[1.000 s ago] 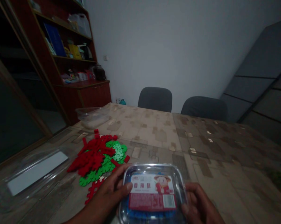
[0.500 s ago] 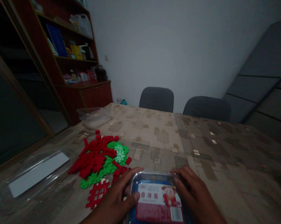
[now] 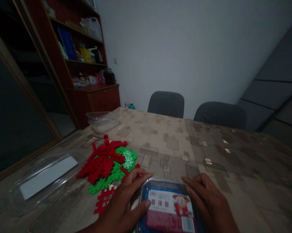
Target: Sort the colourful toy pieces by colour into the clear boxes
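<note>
Labelled plastic box (image 3: 170, 208), at the near side of the worktop (image 3: 158, 137), is cut off below. It is clamped between left hand (image 3: 124, 202) and right hand (image 3: 210, 199), its edges partly hidden.

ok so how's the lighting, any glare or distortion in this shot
All in the head view: dim overall, bright glints on the table; reflections streak the clear plastic at left; the cabinet leans outward, likely lens distortion; fine print on the container is illegible.
</note>
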Action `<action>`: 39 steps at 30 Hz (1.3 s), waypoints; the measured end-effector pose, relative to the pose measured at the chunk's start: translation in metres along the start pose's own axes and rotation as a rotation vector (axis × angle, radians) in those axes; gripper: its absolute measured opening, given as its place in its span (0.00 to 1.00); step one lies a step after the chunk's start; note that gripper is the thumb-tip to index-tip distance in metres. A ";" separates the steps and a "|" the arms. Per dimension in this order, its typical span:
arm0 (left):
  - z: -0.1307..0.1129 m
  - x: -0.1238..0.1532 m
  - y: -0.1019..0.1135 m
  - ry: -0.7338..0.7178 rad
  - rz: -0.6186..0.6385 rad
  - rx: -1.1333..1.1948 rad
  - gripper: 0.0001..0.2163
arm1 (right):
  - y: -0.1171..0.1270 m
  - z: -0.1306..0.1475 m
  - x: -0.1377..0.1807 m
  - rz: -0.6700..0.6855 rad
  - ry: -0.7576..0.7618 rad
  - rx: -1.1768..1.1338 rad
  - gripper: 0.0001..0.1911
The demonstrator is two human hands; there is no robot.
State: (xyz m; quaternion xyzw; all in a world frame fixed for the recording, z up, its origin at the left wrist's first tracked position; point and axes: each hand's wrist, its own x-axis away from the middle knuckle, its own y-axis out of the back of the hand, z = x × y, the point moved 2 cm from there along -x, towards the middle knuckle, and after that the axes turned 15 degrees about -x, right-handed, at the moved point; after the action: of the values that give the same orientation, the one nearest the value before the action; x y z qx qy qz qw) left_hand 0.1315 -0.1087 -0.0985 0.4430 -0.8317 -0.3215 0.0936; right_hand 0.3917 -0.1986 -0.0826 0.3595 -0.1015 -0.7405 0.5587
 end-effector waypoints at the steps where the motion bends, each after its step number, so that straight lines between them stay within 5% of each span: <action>1: -0.002 -0.001 0.002 -0.005 -0.003 -0.019 0.23 | 0.000 0.000 -0.001 -0.004 0.003 0.009 0.15; 11: -0.016 -0.010 0.002 0.161 0.162 0.079 0.14 | -0.004 0.000 0.001 0.239 -0.125 -0.028 0.16; 16: -0.024 -0.020 0.004 0.093 0.194 0.010 0.10 | -0.015 0.011 -0.011 0.350 -0.188 0.008 0.17; 22: -0.025 -0.023 0.005 0.017 0.163 -0.009 0.07 | -0.034 0.019 -0.020 0.326 -0.139 -0.038 0.12; 39: -0.027 -0.016 0.011 -0.149 0.126 -0.113 0.05 | -0.028 0.019 -0.018 0.229 -0.037 -0.153 0.10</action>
State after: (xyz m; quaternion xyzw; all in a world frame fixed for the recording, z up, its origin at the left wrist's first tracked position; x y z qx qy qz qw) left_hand 0.1456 -0.1039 -0.0687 0.3586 -0.8431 -0.3935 0.0763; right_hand 0.3608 -0.1773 -0.0767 0.2878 -0.0954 -0.6840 0.6635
